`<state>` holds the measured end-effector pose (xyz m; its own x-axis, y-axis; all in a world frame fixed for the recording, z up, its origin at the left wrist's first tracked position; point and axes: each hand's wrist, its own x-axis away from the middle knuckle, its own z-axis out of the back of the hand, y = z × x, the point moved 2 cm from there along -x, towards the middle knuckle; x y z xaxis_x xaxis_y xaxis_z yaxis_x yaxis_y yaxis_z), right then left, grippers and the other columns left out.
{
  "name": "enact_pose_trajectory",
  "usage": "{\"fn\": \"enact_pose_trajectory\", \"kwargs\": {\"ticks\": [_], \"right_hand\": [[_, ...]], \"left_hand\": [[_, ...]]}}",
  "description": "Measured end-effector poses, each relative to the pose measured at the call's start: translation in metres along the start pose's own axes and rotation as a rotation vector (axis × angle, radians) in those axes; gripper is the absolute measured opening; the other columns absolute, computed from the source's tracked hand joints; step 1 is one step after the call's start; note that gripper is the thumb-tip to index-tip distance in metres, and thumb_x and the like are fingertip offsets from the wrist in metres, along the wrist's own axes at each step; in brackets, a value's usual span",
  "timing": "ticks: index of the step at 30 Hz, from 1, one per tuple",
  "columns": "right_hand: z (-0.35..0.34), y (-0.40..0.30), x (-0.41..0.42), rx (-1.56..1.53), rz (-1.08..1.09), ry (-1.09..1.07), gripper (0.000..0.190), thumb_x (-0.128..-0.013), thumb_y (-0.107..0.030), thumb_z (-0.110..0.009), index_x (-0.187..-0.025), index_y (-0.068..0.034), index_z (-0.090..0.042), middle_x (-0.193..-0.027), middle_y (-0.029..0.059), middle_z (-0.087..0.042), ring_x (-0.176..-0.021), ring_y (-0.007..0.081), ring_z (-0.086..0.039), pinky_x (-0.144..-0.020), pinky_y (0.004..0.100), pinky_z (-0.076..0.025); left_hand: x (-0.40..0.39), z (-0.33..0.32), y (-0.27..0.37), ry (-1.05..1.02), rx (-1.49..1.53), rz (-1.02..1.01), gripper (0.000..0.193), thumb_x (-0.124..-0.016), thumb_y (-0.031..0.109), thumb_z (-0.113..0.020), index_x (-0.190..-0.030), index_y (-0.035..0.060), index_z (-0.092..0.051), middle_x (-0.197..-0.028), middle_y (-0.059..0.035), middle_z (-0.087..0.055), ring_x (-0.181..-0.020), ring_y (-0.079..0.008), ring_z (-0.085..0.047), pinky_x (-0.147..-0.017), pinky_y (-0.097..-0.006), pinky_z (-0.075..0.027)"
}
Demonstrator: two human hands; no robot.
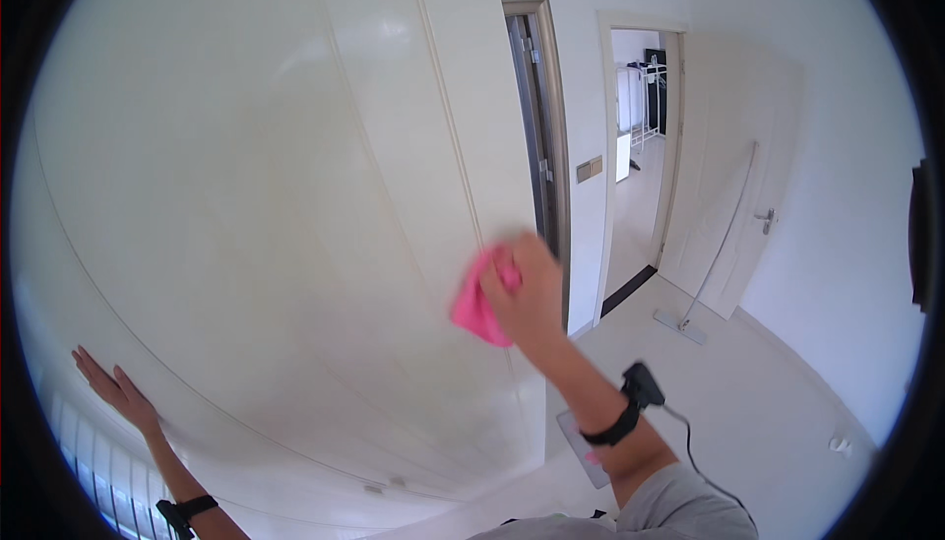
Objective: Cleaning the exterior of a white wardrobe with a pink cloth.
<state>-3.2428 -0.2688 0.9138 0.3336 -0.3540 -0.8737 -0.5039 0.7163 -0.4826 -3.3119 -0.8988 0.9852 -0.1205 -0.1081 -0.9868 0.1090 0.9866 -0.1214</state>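
My right hand (528, 293) grips a bunched pink cloth (472, 307) and presses it against a large glossy white panel (244, 193), on a long vertical groove. Motion blurs the hand and cloth slightly. At the lower left, my left hand (122, 396) is laid flat near the panel's far side, holding nothing, thumb apart from the fingers. Each forearm wears a black strap with a small device; a cable (690, 436) runs from the right device (644, 385) towards my sleeve.
A flat mop (679, 326) leans on an open white door (746, 171) at the right. Beyond the doorway stands a white rack (646, 108). A narrower door frame (557, 134) adjoins the panel. Under my right arm, a flat grey object (579, 444) lies on the floor.
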Motion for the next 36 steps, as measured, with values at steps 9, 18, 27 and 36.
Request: {"fn": "enact_pose_trajectory", "kwargs": {"ticks": [9,18,27,36], "right_hand": [[0.002,0.068,0.171,-0.020,-0.190,-0.026,0.017,-0.078,0.004,-0.067,-0.074,-0.001,-0.052,-0.075,0.0139,-0.050,-0.071,0.0313,-0.057,-0.062,0.0387,-0.045],[-0.030,-0.069,0.148,-0.759,-0.268,-0.464,0.018,-0.081,0.006,-0.071,-0.097,-0.001,-0.071,-0.099,0.0093,-0.061,-0.092,0.0198,-0.061,-0.084,0.0281,-0.048],[-0.133,-0.183,0.179,-0.435,0.347,-1.080,0.040,-0.095,-0.027,-0.072,-0.131,-0.009,-0.068,-0.140,0.0173,-0.054,-0.128,0.0317,-0.053,-0.108,0.0398,-0.044],[-0.055,-0.153,0.069,-0.291,0.331,-0.509,0.035,-0.084,-0.005,-0.074,-0.119,-0.002,-0.070,-0.124,0.0183,-0.065,-0.113,0.0342,-0.064,-0.098,0.0397,-0.051]], "left_hand": [[0.009,0.013,-0.015,-0.071,-0.041,0.079,0.067,-0.108,0.042,-0.041,-0.166,0.0139,-0.021,-0.173,-0.0120,-0.013,-0.160,-0.0321,-0.006,-0.124,-0.0571,0.001],[0.152,0.100,0.241,-0.935,1.111,0.669,0.021,-0.090,-0.001,-0.073,-0.110,0.0052,-0.075,-0.098,-0.0039,-0.078,-0.092,-0.0128,-0.072,-0.085,-0.0296,-0.055],[0.189,0.147,0.264,-0.395,1.616,1.544,0.050,-0.102,0.034,-0.059,-0.142,0.0063,-0.047,-0.119,-0.0097,-0.064,-0.107,-0.0215,-0.066,-0.090,-0.0351,-0.056],[0.091,0.103,0.181,-0.011,0.951,0.949,0.025,-0.082,0.007,-0.070,-0.105,0.0043,-0.062,-0.089,-0.0085,-0.062,-0.076,-0.0198,-0.066,-0.063,-0.0310,-0.052]]}}
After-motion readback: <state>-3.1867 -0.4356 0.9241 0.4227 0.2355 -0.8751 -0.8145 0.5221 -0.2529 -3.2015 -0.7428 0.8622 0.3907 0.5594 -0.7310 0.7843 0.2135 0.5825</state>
